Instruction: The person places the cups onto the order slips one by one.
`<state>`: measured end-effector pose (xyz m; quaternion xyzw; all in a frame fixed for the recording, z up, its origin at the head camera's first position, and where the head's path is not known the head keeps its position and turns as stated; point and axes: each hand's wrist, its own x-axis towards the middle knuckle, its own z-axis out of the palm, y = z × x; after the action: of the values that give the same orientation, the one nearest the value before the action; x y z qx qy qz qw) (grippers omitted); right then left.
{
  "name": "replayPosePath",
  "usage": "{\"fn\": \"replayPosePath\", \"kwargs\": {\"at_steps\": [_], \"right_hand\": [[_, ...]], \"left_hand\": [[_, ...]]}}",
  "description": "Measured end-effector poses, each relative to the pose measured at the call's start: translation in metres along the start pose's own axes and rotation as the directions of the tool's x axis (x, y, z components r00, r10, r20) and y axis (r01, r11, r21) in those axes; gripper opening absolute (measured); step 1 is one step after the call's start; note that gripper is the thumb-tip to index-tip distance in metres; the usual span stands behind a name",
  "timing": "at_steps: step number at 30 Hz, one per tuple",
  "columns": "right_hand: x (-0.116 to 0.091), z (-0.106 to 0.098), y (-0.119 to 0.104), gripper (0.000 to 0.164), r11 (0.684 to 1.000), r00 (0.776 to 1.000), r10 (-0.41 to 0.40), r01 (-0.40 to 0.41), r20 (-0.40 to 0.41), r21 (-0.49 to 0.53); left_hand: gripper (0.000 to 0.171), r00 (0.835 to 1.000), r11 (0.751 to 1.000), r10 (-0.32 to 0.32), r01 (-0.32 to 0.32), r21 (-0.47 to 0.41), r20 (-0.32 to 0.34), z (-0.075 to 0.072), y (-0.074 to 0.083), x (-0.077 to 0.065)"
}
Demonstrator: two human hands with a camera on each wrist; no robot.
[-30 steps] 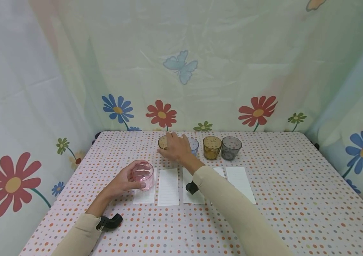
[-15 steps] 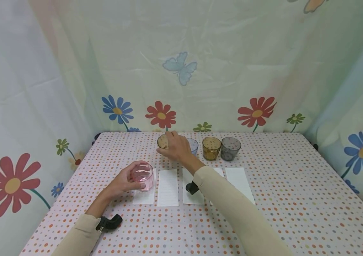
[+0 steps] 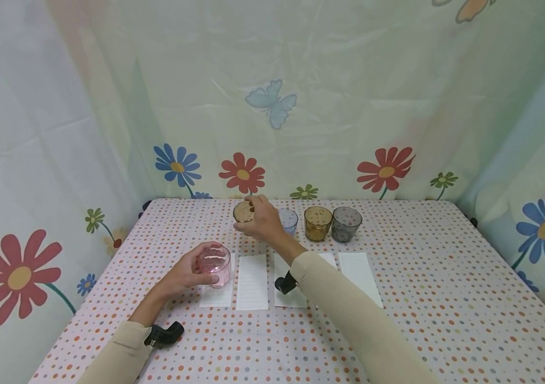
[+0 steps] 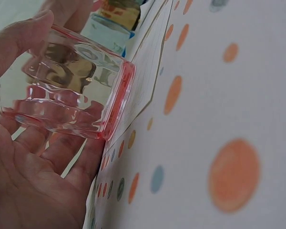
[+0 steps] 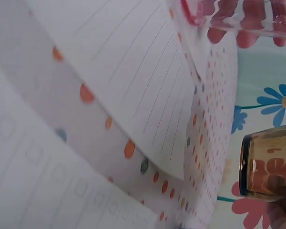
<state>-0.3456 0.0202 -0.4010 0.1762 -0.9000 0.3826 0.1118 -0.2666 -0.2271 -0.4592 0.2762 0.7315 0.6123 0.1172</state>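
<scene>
On the leftmost paper slip (image 3: pixel 219 296) stands a clear pink glass cup (image 3: pixel 221 269). My left hand (image 3: pixel 187 273) holds it, thumb on the near side and fingers round the far side; the left wrist view shows the cup's pink base (image 4: pixel 120 100) at the paper. Farther back, my right hand (image 3: pixel 263 220) grips an amber glass cup (image 3: pixel 242 212) at its rim and side. Part of that cup is hidden behind the hand. In the right wrist view the amber cup (image 5: pixel 267 160) appears just off the tabletop, with only fingertips visible.
Right of my right hand, a pale blue cup (image 3: pixel 289 220), another amber cup (image 3: pixel 317 226) and a grey cup (image 3: pixel 346 226) stand in a row. Several lined paper slips (image 3: pixel 253 285) lie side by side nearer me. A flowered curtain (image 3: pixel 330 133) backs the dotted table (image 3: pixel 445 277).
My right hand has shifted slightly left with the amber cup, which seems a little raised. More of the pale blue cup shows. My left hand and the pink cup have stayed put.
</scene>
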Motion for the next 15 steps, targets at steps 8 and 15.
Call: {"fn": "replayPosePath", "kwargs": {"at_steps": [8,15], "right_hand": [[-0.007,0.009,-0.002,0.079,0.981,1.0,-0.004,0.008,-0.02,0.192],[-0.017,0.016,-0.003,0.074,0.956,0.996,0.007,0.02,-0.091,0.291]], "left_hand": [[0.076,1.0,1.0,0.013,-0.013,-0.013,0.003,0.001,0.003,-0.001],[0.076,1.0,1.0,-0.004,0.004,-0.005,-0.002,0.002,0.005,-0.001]]}}
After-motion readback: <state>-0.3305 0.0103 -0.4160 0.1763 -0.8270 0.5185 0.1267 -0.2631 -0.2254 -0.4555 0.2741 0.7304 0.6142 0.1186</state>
